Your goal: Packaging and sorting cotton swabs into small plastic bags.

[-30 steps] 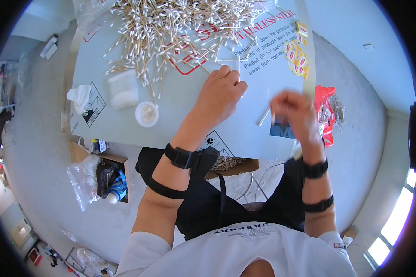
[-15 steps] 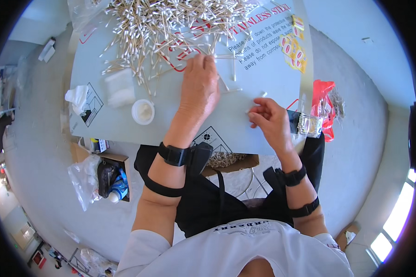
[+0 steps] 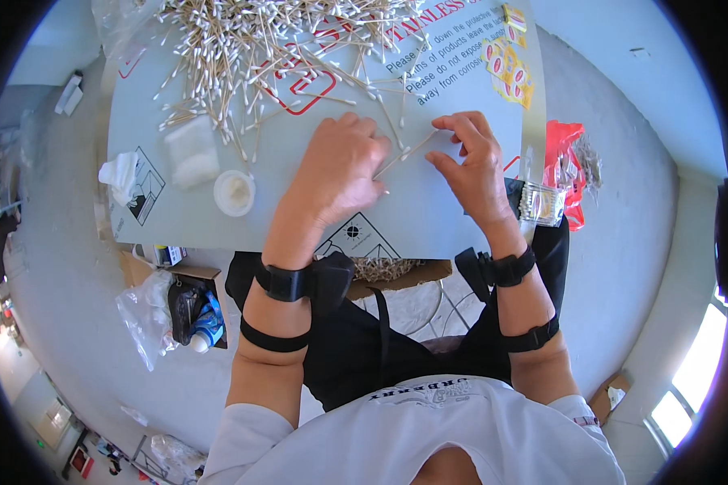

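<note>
My left hand is over the near middle of the table with its fingers curled. A small white tip shows beside its thumb, and the hand seems closed on a cotton swab, mostly hidden by the fingers. Another cotton swab slants from those fingers toward my right hand. The right thumb and forefinger are spread apart around that swab's far end, and I see nothing gripped there. A big heap of cotton swabs covers the far left and middle of the table, with a few loose ones just beyond my hands.
On the table's left are a round white tub, a clear packet and a crumpled tissue. Yellow labels lie far right. A clear swab pack sits at the right edge, by a red bag. A box stands below left.
My left hand has come nearer, away from the heap. My right hand has moved farther from me, and its thumb and forefinger have spread. A swab now spans the gap between them.
</note>
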{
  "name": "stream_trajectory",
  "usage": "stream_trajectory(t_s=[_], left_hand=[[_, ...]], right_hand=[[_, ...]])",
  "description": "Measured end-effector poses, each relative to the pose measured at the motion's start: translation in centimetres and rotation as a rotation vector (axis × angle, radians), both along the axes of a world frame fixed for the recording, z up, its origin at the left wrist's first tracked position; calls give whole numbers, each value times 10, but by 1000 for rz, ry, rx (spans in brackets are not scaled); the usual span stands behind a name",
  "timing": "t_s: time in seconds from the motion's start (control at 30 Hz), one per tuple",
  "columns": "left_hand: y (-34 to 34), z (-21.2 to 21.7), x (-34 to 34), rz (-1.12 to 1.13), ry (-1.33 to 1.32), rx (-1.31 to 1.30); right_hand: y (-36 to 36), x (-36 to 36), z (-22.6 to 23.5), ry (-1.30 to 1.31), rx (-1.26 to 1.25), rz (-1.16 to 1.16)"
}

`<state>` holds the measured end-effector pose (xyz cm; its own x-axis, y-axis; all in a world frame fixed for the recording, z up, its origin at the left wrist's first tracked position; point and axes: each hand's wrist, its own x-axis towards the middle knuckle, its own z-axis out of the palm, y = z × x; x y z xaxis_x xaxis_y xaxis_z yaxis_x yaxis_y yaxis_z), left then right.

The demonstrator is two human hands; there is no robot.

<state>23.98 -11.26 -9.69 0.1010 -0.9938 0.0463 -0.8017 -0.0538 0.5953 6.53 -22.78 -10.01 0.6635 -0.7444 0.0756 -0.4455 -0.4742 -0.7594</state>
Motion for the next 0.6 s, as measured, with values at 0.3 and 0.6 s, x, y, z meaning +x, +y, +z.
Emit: stream_trajectory(t_s=[0.3, 0.6], left_hand=[[-7, -10, 2, 27, -60, -61], [-21, -22, -3, 84, -48, -328]], right_hand=[[-8, -4, -6, 24, -58, 201], [15, 2, -7, 42, -34, 173]])
